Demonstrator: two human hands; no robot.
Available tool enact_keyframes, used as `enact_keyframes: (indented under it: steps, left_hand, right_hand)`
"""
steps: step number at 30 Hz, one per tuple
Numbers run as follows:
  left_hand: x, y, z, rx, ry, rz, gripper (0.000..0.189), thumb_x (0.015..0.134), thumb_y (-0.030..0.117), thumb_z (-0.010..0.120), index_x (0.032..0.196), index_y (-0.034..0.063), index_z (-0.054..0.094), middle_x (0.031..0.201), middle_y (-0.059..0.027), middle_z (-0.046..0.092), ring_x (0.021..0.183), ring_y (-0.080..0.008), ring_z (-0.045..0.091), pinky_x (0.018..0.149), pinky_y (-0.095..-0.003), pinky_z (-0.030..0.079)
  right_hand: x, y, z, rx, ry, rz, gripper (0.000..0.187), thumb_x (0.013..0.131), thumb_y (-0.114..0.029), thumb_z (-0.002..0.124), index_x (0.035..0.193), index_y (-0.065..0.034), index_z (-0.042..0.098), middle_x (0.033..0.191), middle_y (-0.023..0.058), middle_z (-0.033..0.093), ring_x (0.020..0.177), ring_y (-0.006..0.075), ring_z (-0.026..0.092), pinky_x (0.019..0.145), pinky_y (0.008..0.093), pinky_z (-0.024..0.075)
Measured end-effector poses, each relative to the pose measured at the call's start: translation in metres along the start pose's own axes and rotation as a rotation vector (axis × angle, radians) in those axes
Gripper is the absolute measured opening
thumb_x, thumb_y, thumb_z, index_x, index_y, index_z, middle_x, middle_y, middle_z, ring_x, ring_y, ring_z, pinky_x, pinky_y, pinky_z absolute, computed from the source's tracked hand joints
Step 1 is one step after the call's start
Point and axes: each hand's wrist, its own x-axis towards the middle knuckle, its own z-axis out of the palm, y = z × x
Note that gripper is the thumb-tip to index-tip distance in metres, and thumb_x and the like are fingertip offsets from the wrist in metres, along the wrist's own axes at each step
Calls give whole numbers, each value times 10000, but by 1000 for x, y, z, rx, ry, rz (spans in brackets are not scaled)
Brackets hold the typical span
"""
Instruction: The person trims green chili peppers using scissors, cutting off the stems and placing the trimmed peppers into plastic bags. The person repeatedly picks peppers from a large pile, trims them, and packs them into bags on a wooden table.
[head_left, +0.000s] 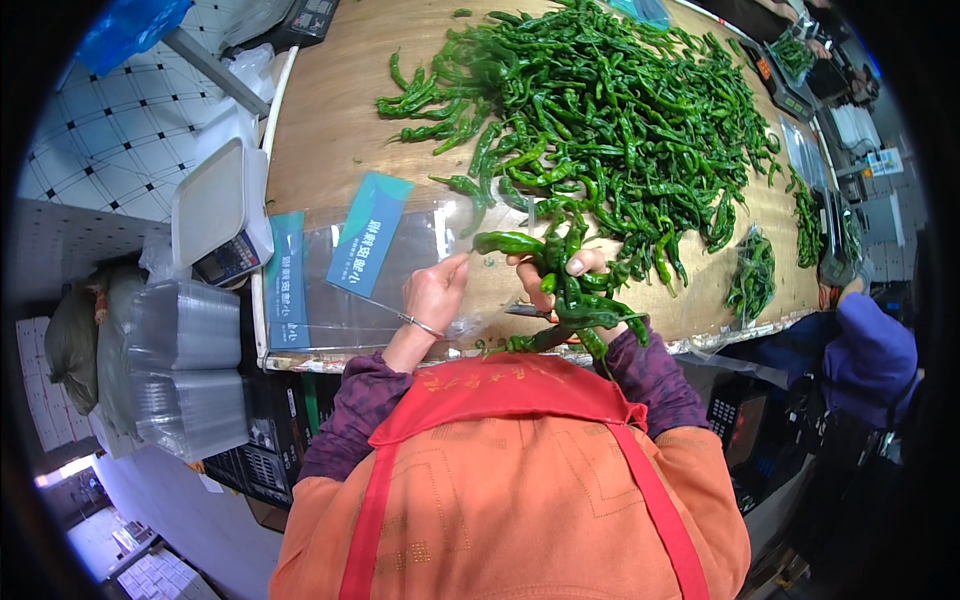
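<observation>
My right hand (536, 289) is wrapped around a bunch of glossy green chili peppers (559, 262), several sticking out past the fingers and over the wrist. My left hand (435, 294), wearing a bangle, has thumb and forefinger pinched together at the left end of one of these peppers. Whether they grip its stem or thin plastic film is not clear. Beneath the left hand lie clear plastic bags (405, 247) with printed blue headers (367, 236). The metal blade of a tool (525, 310) shows beneath the right hand, with orange parts close by.
A large heap of green chili peppers (622, 112) covers much of the wooden table (322, 112). A filled clear bag (752, 274) lies to the right. At left stand a scale (217, 202) and stacked clear plastic trays (187, 367). A co-worker in a purple sleeve (866, 352) is at right.
</observation>
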Motion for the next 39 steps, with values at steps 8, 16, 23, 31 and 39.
enact_keyframes:
  steps: [8, 16, 23, 31, 39]
  left_hand:
    - [-3, -8, -4, -23, 42, 13, 223, 860, 208, 623, 1003, 62, 711, 809, -176, 680, 708, -266, 694, 622, -332, 520]
    - [1, -7, -5, -52, 40, 7, 230, 868, 240, 615, 1008, 82, 706, 781, -175, 670, 703, -295, 677, 627, -361, 510]
    - [13, 9, -7, -217, -112, 12, 271, 932, 114, 552, 1142, -32, 643, 1013, -161, 704, 921, -154, 657, 818, -297, 501]
    - [51, 11, -8, -610, -230, -104, 281, 942, 250, 585, 1061, 20, 693, 584, 88, 430, 494, -20, 315, 433, -223, 226]
    - [62, 24, -6, -93, -391, 364, 345, 976, 241, 481, 1182, 8, 631, 1127, -143, 650, 941, -201, 595, 812, -338, 482]
  right_hand:
    - [1, 45, -21, 527, -122, -211, 664, 776, -296, 593, 1298, 64, 395, 875, 48, 463, 713, 119, 473, 663, 270, 412]
    - [-6, 37, -15, 351, -42, -128, 617, 782, -283, 590, 1249, 74, 404, 877, 53, 498, 681, 127, 505, 645, 286, 457]
    - [-34, 23, 10, -284, 247, -133, 318, 980, -274, 453, 1048, -22, 636, 1103, 84, 634, 1055, 174, 589, 926, 314, 455]
    - [44, 8, -37, -712, 202, 225, 231, 834, -288, 575, 854, -82, 677, 847, -8, 664, 674, 132, 580, 568, 353, 462]
    - [-7, -36, 8, -952, 414, 576, 267, 705, -363, 714, 951, -261, 703, 1051, -44, 668, 826, 116, 600, 718, 310, 405]
